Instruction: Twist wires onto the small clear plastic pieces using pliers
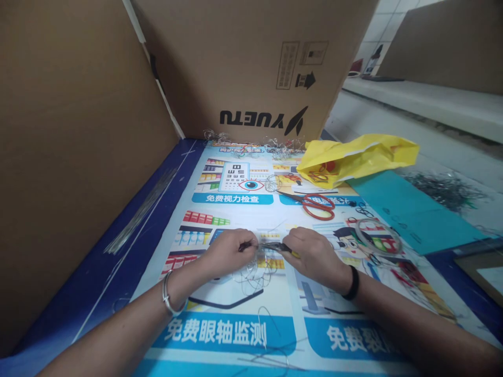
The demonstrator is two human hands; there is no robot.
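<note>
- Forearms (pixel 118 327) nearest, coming in from the bottom corners; silver bangle (pixel 165 295) on left wrist, black band (pixel 354 283) on right.
- Loose wire pieces (pixel 271 364) at bottom edge, on printed poster (pixel 223 319) over blue worktop (pixel 98 283).
- Left hand (pixel 230 253): fingers pinched closed on small dark item (pixel 244 245), can't tell what.
- Right hand (pixel 314 256): closed round pliers (pixel 275 246), tips toward left fingers; contact unclear.
- Wire tangle (pixel 257 276) just below, between hands.
- Red-handled scissors (pixel 319 206) beyond right hand, near yellow bag (pixel 365 154).
- Straight wire bundle (pixel 139 212) far left, beside cardboard panel (pixel 78 131).
</note>
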